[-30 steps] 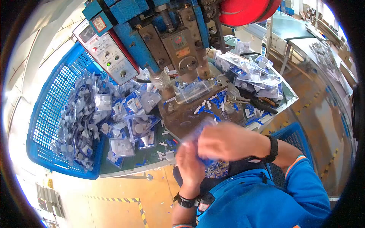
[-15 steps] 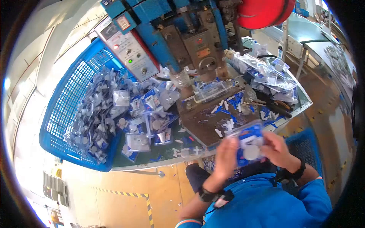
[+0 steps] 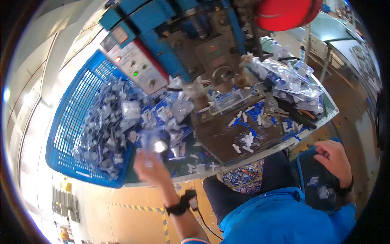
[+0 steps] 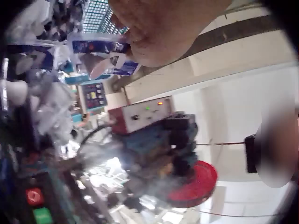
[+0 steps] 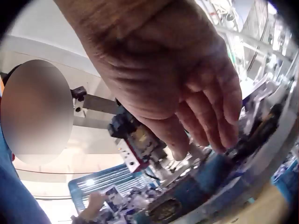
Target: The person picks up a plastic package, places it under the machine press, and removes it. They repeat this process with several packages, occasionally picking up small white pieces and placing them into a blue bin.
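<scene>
My left hand (image 3: 151,168) pinches a clear blister pack (image 3: 155,141) with a blue printed card, beside the heap of similar packs at the left of the bench. In the left wrist view, the fingers of that hand (image 4: 161,30) grip the edge of the pack (image 4: 100,56); motion blurs its details. My right hand (image 3: 336,160) is over a blue bin (image 3: 301,171) on the right, where a few small packs show. Seen from the right wrist, this hand (image 5: 163,79) has loosely bent fingers and holds nothing.
A large blue basket (image 3: 61,134) full of blister packs stands left. A blue press (image 3: 211,49) with a control box (image 3: 136,67) rises behind the bench; blue and white scraps (image 3: 248,138) litter its bed. More packs (image 3: 292,77) pile at right. Scraps fill a container (image 3: 243,179) below.
Earlier both hands held the blister pack before the body. Now the right hand has let go and moved right over the bin, while the left hand has carried the pack left.
</scene>
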The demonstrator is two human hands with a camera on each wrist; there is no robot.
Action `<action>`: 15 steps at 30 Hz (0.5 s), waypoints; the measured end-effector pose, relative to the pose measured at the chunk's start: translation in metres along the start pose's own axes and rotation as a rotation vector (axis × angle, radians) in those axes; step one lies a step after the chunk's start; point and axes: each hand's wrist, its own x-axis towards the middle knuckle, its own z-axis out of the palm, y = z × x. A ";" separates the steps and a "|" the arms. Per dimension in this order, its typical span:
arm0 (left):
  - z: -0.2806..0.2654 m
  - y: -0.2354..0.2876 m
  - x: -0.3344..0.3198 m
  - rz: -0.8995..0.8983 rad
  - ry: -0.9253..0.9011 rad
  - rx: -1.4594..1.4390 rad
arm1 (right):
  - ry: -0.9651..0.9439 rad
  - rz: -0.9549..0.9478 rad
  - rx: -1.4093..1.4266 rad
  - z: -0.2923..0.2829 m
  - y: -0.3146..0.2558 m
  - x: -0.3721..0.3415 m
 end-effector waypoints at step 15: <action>0.023 0.150 -0.080 -0.926 -0.797 -1.950 | -0.112 -0.311 1.021 0.110 -0.087 0.093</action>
